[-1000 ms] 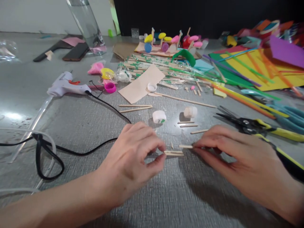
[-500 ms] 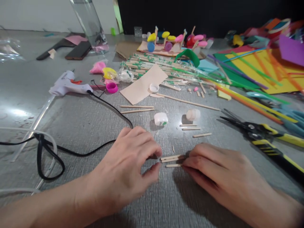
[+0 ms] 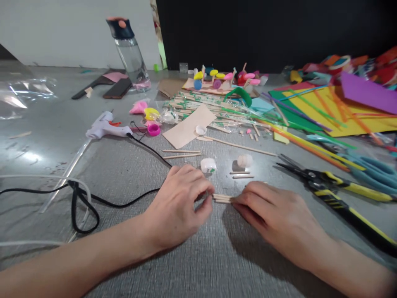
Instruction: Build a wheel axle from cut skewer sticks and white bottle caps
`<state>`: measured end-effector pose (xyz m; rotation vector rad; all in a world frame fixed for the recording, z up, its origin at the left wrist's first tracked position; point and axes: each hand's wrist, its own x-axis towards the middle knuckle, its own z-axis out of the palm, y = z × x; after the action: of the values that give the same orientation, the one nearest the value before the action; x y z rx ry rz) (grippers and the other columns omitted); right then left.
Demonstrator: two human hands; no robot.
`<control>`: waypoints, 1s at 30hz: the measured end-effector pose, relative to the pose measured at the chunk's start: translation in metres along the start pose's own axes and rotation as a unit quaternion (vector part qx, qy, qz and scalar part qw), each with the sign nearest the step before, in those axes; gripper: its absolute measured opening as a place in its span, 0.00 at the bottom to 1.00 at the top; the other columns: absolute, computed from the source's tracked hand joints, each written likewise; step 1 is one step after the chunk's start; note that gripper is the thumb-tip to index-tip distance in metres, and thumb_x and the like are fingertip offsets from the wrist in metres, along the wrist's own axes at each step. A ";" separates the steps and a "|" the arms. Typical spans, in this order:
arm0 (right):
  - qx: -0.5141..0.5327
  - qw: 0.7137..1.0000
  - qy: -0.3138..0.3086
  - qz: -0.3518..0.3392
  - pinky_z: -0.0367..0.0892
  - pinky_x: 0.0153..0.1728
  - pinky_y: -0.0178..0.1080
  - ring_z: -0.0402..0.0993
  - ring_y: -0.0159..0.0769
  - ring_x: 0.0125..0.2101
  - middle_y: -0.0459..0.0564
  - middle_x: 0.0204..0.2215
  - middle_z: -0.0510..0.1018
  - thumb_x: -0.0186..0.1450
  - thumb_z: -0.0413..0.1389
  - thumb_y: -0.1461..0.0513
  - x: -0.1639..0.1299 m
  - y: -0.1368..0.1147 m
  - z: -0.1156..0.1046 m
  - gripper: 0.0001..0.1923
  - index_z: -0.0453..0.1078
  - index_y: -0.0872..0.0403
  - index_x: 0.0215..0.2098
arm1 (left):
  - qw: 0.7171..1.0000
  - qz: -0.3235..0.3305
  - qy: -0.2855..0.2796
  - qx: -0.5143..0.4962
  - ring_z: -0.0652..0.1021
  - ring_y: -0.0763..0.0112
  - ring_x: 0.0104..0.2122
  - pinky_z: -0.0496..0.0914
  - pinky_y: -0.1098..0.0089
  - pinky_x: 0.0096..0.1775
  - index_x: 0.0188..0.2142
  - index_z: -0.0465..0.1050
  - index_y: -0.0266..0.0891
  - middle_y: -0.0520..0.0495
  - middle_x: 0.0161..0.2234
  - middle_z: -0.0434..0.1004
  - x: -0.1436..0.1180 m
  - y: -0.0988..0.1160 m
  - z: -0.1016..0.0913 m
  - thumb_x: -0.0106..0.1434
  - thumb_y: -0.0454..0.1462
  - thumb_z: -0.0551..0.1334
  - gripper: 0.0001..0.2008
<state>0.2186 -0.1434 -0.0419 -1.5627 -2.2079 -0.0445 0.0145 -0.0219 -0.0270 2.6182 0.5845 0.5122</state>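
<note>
Short wooden sticks (image 3: 222,198) lie side by side on the grey table between my two hands. My right hand (image 3: 273,215) has its fingers and thumb closed on their right ends, which are hidden. At the left ends sits my left hand (image 3: 180,207), its fingers curled and a small gap between thumb and forefinger. Its fingertips are close to the stick ends, and whether they touch is hard to see. Just beyond are two loose short sticks (image 3: 242,177), a white bottle cap (image 3: 245,161) and a white piece with a green mark (image 3: 208,165).
A glue gun (image 3: 107,126) with its black cord (image 3: 118,204) lies left. Yellow-black pliers (image 3: 335,196) and blue scissors (image 3: 372,171) lie right. Behind are wrapped sticks (image 3: 192,101), a beige card strip (image 3: 189,126), coloured paper (image 3: 310,109) and a water bottle (image 3: 132,58).
The separate front stick now lies against the others in one row. A loose stick behind my right hand is now mostly covered. The view has tilted up, showing the bottle's top.
</note>
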 end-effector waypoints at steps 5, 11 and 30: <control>-0.035 0.999 0.024 0.005 0.58 0.30 0.41 0.68 0.36 0.31 0.46 0.32 0.71 0.74 0.53 0.63 0.008 0.007 0.004 0.09 0.72 0.55 0.37 | 1.000 0.005 -0.010 0.015 0.72 0.61 0.41 0.61 0.60 0.44 0.36 0.75 0.37 0.48 0.35 0.76 0.001 -0.002 -0.001 0.67 0.34 0.63 0.04; -0.064 0.997 0.038 0.005 0.59 0.30 0.41 0.69 0.38 0.31 0.48 0.32 0.72 0.74 0.53 0.62 0.010 0.014 0.006 0.11 0.73 0.56 0.36 | 1.000 0.001 0.021 0.005 0.73 0.63 0.41 0.62 0.60 0.46 0.35 0.75 0.38 0.50 0.35 0.77 0.002 -0.009 0.002 0.67 0.32 0.63 0.03; -0.023 0.998 -0.028 0.041 0.62 0.33 0.40 0.72 0.38 0.33 0.46 0.34 0.73 0.72 0.56 0.64 0.009 0.015 -0.016 0.04 0.71 0.54 0.38 | 0.998 -0.016 0.046 0.043 0.74 0.62 0.43 0.63 0.59 0.49 0.38 0.75 0.40 0.51 0.37 0.78 0.000 -0.015 -0.003 0.64 0.34 0.68 0.04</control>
<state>0.2347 -0.1342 -0.0274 -1.6987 -2.1979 -0.0277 0.0084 -0.0083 -0.0310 2.6716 0.6911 0.6144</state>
